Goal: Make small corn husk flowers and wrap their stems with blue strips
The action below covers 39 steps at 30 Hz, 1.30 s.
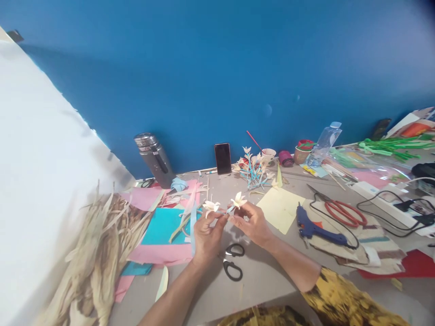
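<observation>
My left hand (210,235) is closed, thumb and fingers pinching the thin stem of a pale craft flower (211,206). Opposite it, my right hand (252,224) pinches a second cream flower (239,199) on a light blue stem. The two hands nearly meet, and the stems come together between them; where they join is hidden by the fingers. Below the hands lie black-handled scissors (234,262) on the table. Behind them stands a cluster of similar flowers (253,170) with blue stems.
Dried husks (98,253) and coloured paper (163,226) cover the left side. A thermos (154,158) and a phone (223,158) stand by the blue wall. At right are yellow paper (282,208), a glue gun (319,231), red-handled shears (345,213) and a power strip (384,203).
</observation>
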Motion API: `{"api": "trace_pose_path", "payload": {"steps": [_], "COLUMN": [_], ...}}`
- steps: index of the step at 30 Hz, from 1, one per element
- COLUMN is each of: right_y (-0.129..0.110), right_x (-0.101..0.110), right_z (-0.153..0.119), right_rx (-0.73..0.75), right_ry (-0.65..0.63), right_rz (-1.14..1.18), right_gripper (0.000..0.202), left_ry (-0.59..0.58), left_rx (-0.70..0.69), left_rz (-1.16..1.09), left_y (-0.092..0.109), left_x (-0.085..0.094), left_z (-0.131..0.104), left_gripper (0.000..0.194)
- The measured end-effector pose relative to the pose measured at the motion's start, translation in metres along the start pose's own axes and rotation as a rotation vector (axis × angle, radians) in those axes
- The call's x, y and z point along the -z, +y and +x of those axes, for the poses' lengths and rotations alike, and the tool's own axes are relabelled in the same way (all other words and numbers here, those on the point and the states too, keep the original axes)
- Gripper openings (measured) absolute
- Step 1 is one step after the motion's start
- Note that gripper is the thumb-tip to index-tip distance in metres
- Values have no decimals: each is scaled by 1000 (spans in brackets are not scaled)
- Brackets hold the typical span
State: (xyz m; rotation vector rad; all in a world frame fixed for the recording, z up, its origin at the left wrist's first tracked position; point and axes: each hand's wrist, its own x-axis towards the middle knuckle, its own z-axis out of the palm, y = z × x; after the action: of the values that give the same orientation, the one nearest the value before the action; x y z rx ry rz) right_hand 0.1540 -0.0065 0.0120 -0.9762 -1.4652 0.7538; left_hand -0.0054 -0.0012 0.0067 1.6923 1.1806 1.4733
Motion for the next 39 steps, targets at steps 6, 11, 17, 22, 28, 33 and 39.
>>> {"api": "trace_pose_path", "payload": {"steps": [6,11,17,22,28,33,39], "right_y": [-4,-1,6,4,9,23,25], "right_x": [-3,-3,-3,1,1,-8,-9], "right_z": [1,1,2,0,0,0,-2], "right_rx": [178,-20,-157,-116,-187,-101,-54], "right_ry": [150,148,114,59,-187,-206,-219], "right_rz": [-85,121,334,260,70,-92,-129], "right_gripper": [23,20,23,22,27,19,23], "left_ry": [-2,-2,-19,12,123,116,12], "left_rx": [-182,-190,-188,-84,-22,64,66], "left_rz": [51,51,52,-51,-182,-205,-184], "left_y": [-4,0,0,0,8,7,8], "left_x": [-2,-6,-6,-4,0,1,5], "left_z": [-2,-3,-5,-1,6,4,2], "left_gripper": [10,12,15,13,12,13,17]}}
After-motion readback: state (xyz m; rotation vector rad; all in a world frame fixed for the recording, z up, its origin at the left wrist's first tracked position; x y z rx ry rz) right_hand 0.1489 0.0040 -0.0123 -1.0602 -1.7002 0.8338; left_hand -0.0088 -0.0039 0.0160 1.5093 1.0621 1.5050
